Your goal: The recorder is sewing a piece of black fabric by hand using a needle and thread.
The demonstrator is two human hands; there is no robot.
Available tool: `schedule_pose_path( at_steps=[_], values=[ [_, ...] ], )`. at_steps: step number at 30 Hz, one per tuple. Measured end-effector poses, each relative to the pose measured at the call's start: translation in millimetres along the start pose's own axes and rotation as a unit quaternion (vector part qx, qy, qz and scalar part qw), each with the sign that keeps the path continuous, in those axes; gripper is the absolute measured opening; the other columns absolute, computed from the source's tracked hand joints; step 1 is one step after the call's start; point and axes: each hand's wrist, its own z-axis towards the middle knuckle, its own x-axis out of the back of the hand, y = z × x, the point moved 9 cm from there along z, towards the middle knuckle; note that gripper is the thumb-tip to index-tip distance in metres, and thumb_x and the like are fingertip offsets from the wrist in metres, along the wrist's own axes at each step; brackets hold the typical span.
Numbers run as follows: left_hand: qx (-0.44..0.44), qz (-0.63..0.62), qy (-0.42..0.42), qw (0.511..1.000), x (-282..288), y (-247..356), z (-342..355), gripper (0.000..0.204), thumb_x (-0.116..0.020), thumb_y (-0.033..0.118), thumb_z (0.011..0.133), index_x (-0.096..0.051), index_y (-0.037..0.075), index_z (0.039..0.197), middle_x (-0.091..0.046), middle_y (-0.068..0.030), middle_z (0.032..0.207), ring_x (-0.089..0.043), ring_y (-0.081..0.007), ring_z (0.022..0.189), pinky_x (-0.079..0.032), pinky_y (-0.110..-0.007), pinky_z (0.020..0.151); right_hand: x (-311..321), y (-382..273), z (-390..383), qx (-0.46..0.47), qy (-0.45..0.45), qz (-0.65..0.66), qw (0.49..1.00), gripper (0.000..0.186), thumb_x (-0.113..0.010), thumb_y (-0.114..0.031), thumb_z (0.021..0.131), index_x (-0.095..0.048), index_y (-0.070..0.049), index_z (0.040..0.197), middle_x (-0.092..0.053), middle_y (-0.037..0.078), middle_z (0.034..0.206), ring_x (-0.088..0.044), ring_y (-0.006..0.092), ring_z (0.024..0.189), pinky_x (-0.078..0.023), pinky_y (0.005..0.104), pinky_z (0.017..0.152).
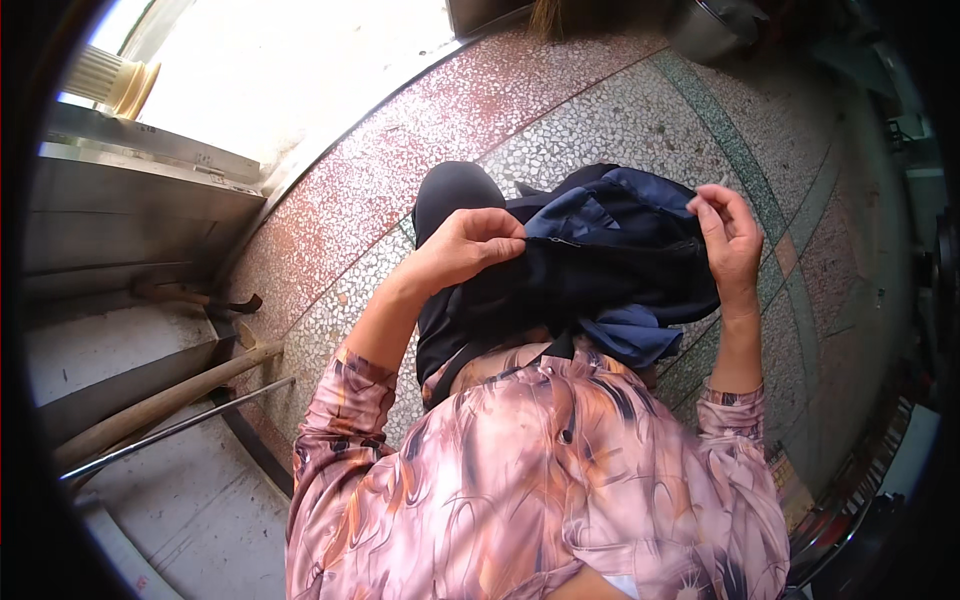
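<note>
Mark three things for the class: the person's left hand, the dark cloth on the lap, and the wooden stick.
Left hand (464, 245): head view, back of the hand.
Dark cloth (612, 280): head view, its black middle.
Wooden stick (170, 405): head view, midway along its shaft.

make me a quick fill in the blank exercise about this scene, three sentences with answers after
1. The dark cloth lies across the person's ____ (three letters).
2. Of the left hand and the right hand, the one nearer the wooden pole is the ____ one.
3. The main colour of the patterned shirt is ____.

Missing words: lap; left; pink.
</note>
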Motion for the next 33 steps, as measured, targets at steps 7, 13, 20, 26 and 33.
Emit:
schedule_pose_path(
  at_steps=[7, 13, 20, 26, 33],
  values=[
    [-0.008, -0.063, -0.002, 0.998, -13.3, 11.0, -16.7, 0.015, -0.067, 0.013, 0.088, -0.065, 0.002, 0.097, -0.061, 0.0048, 0.087, -0.053, -0.0026, 0.079, -0.043, -0.017, 0.069, -137.2, -93.0, -22.9, 0.142, -0.338, 0.046, 0.929, 0.031, -0.067, -0.011, 0.079, -0.056, 0.001, 0.106, -0.063, 0.016, 0.095, -0.063, 0.0305, 0.085, -0.049, 0.0333, 0.079],
    [-0.069, -0.093, 0.013, 0.993, -2.3, 8.4, -25.5, 0.023, -0.061, 0.019, 0.093, -0.064, 0.000, 0.105, -0.065, -0.0004, 0.090, -0.058, -0.0069, 0.082, -0.046, -0.021, 0.075, -147.8, -68.6, -33.8, -0.013, -0.393, 0.076, 0.916, 0.011, -0.060, -0.003, 0.084, -0.060, 0.000, 0.094, -0.056, -0.001, 0.080, -0.047, 0.0030, 0.071, -0.040, 0.0197, 0.062],
    [-0.063, -0.134, 0.010, 0.989, -4.9, -7.4, -31.5, 0.017, -0.058, 0.011, 0.094, -0.060, -0.001, 0.105, -0.064, -0.0057, 0.093, -0.060, -0.0109, 0.087, -0.049, -0.025, 0.079, -122.3, -60.8, -39.4, -0.089, -0.409, 0.196, 0.887, 0.009, -0.061, -0.003, 0.082, -0.059, 0.002, 0.089, -0.056, 0.000, 0.082, -0.049, 0.0054, 0.072, -0.039, 0.0206, 0.063],
    [-0.181, 0.108, -0.002, 0.978, -29.7, 26.8, -49.6, 0.017, -0.065, 0.009, 0.085, -0.060, 0.002, 0.099, -0.063, -0.0075, 0.101, -0.059, -0.0171, 0.097, -0.046, -0.029, 0.085, -95.4, -90.2, -40.7, 0.091, -0.409, 0.141, 0.897, 0.010, -0.060, 0.002, 0.072, -0.060, 0.001, 0.083, -0.059, 0.008, 0.077, -0.057, 0.0179, 0.070, -0.045, 0.0276, 0.066],
    [-0.197, 0.068, -0.088, 0.974, -62.7, 39.1, -53.8, 0.039, -0.071, 0.013, 0.077, -0.054, 0.000, 0.109, -0.061, -0.0108, 0.106, -0.056, -0.0215, 0.104, -0.041, -0.033, 0.092, -79.5, -99.2, -49.3, 0.130, -0.404, 0.142, 0.894, 0.015, -0.057, 0.004, 0.063, -0.060, 0.000, 0.077, -0.059, 0.009, 0.072, -0.057, 0.0244, 0.066, -0.044, 0.0317, 0.061]
  ],
)
